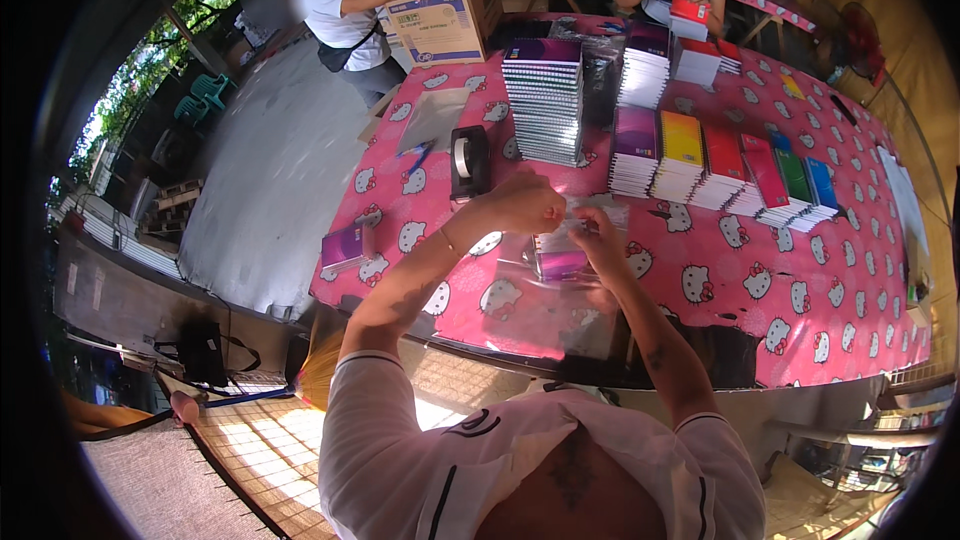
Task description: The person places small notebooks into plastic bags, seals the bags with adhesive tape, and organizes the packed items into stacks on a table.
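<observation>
A purple spiral notebook (pixel 562 264) lies inside a clear plastic bag (pixel 515 285) on the table in front of me. My left hand (pixel 532 204) is closed above the bag's far edge, close to the tape dispenser. Fingers bent into a pinch, my right hand (pixel 597 238) hovers over the notebook's right side. Something clear shows between the two hands, too small to tell whether tape or plastic. The black tape dispenser (pixel 469 168) with its roll stands just left of the bag.
A pink patterned cloth (pixel 700 285) covers the table. Tall notebook stacks (pixel 543 105) and coloured rows (pixel 680 155) stand beyond my hands. More purple notebooks (pixel 347 247) and blue scissors (pixel 415 155) lie left. One person handles a cardboard box (pixel 440 25); another holds a red notebook (pixel 690 8).
</observation>
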